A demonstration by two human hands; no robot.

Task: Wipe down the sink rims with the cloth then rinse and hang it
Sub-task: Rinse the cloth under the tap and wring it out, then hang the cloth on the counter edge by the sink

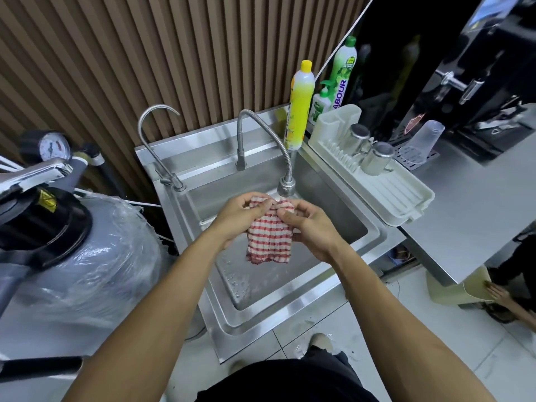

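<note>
cloth (269, 236) over sink (290, 309) under faucet (285, 185), dish rack (385, 195) right, tank (87, 256) left

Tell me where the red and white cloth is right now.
In the head view, the cloth hangs over the sink basin, held at its top edge by the left hand and right hand, just under the flexible faucet head.

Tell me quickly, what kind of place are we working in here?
Probably a cafe or drinks-counter wash station: a stainless sink with two taps, a drying rack holding steel cups, and what looks like an espresso machine on the steel counter.
</note>
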